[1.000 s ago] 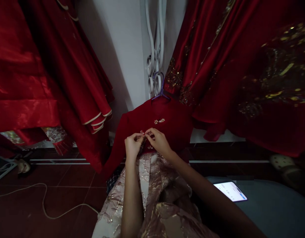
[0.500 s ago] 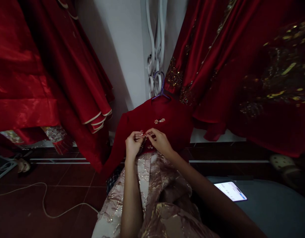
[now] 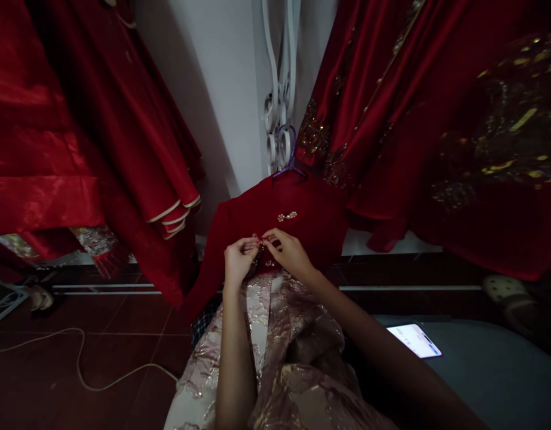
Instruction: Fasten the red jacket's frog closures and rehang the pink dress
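A dark red jacket (image 3: pixel 311 215) hangs on a purple hanger (image 3: pixel 290 167) from a white scrolled rack (image 3: pixel 279 107). Its front carries small jewelled clasps; one clasp (image 3: pixel 287 216) sits fastened near the collar. My left hand (image 3: pixel 238 261) and my right hand (image 3: pixel 288 252) meet just below it, fingertips pinched together on a second clasp (image 3: pixel 259 240). Beneath the jacket a pink and gold brocade skirt (image 3: pixel 284 352) falls toward me, under both forearms.
Red satin garments (image 3: pixel 78 149) hang at the left. Red gowns with gold embroidery (image 3: pixel 437 119) hang at the right. A lit phone (image 3: pixel 413 340) lies on a grey surface (image 3: pixel 490 376) at lower right. A white cable (image 3: pixel 78 364) trails over the dark red tiled floor.
The view has shifted slightly upward. Both hands stay pinched at the same clasp, with only small finger movement.
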